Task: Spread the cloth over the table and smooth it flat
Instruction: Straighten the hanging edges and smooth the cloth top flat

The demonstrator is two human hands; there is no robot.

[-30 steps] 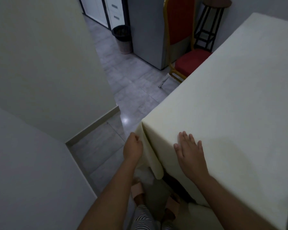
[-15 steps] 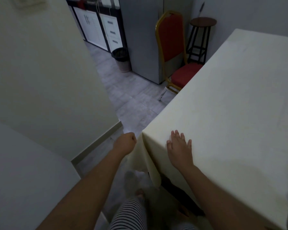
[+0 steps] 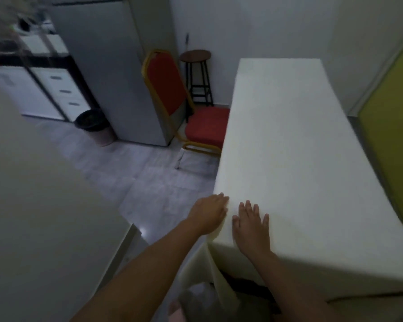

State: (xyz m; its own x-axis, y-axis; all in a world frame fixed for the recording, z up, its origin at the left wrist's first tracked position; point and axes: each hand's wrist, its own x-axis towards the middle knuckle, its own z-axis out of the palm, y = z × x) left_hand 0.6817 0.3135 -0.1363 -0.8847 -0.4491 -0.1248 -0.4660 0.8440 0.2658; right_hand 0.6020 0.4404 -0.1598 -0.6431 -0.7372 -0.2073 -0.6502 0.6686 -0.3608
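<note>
A pale cream cloth (image 3: 289, 159) covers the long table, lying flat over the top and hanging down at the near corner in a fold (image 3: 209, 275). My right hand (image 3: 250, 225) rests palm down on the cloth near that corner, fingers spread. My left hand (image 3: 208, 213) presses flat against the cloth on the table's left side, just below the top edge, fingers extended. Neither hand holds anything.
A red chair with a gold frame (image 3: 186, 110) stands at the table's left side, a dark stool (image 3: 197, 75) behind it. A grey cabinet (image 3: 107, 73) and a black bin (image 3: 94, 126) stand further left. A pale wall corner (image 3: 44, 217) is close on my left. A green panel (image 3: 391, 135) runs along the table's right.
My left hand has opened from gripping the hanging cloth and now lies flat on the table's side. My view has lifted and turned right, showing the whole table.
</note>
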